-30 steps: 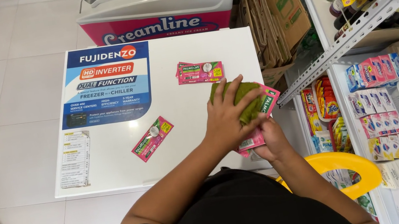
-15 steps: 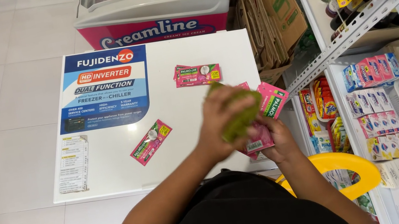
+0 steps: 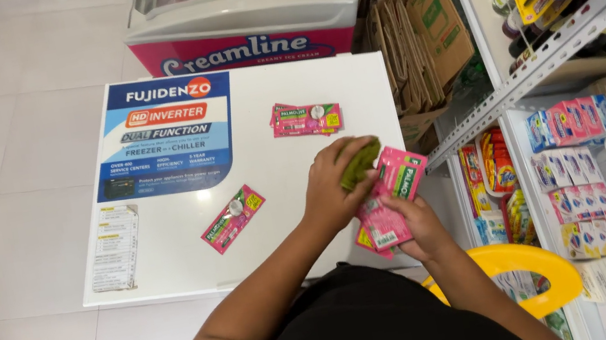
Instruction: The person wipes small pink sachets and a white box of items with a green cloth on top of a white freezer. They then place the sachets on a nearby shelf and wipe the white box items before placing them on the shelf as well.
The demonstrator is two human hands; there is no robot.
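— What do the hands hold?
— The left hand point(image 3: 335, 189) has its fingers clenched round a green cloth point(image 3: 358, 164); the right hand point(image 3: 413, 229) grips pink sachets point(image 3: 389, 209), both over the near right corner of the white freezer lid point(image 3: 274, 192).
— Other sachets?
— One loose sachet point(image 3: 233, 219) lies left of the hands, a pair of sachets point(image 3: 306, 119) beyond them.

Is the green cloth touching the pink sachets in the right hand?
Touching. Head view: the green cloth in the left hand presses on the pink sachets held by the right hand.

Loose pink sachets point(image 3: 233, 219) on freezer — two spots; green cloth point(image 3: 358, 164) — one.
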